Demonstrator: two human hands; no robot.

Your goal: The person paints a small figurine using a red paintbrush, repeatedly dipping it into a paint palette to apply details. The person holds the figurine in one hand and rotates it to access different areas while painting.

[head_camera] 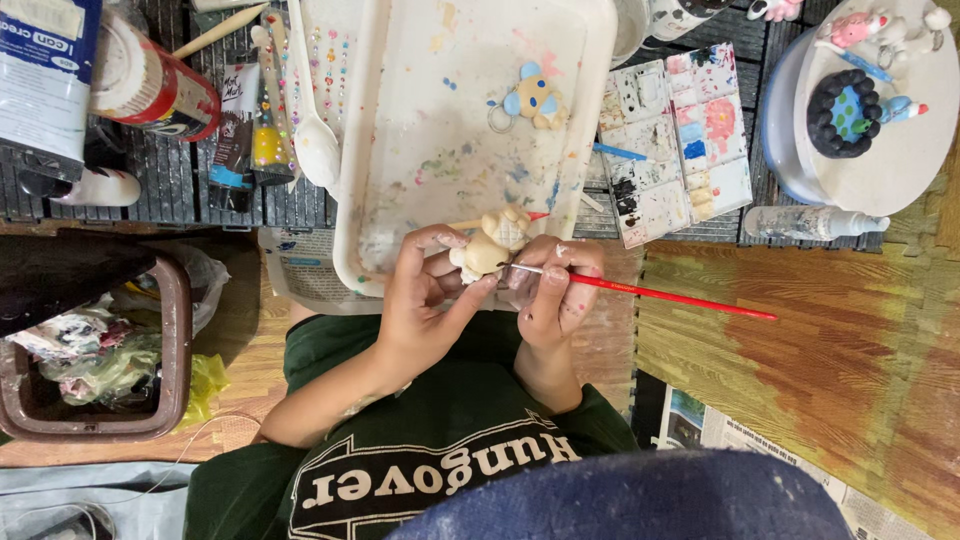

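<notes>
The left hand (pixel 415 300) is gripping a small cream figurine (pixel 488 245) at the near rim of the white tray (pixel 360 150), while the right hand (pixel 555 290) is pinching a red-handled brush (pixel 660 293) whose tip is touching the figurine's side; judging by this, the painting of the figure is under way, and the next stroke is likely calling for a steady wrist and a slight turn of the piece. Farther into the tray a painted blue-eared figurine (pixel 533 97) is lying, with a paint palette (pixel 675 140) just beyond the tray's edge. The bristles are hard to make out, and the fingers are hiding the figurine's underside.
</notes>
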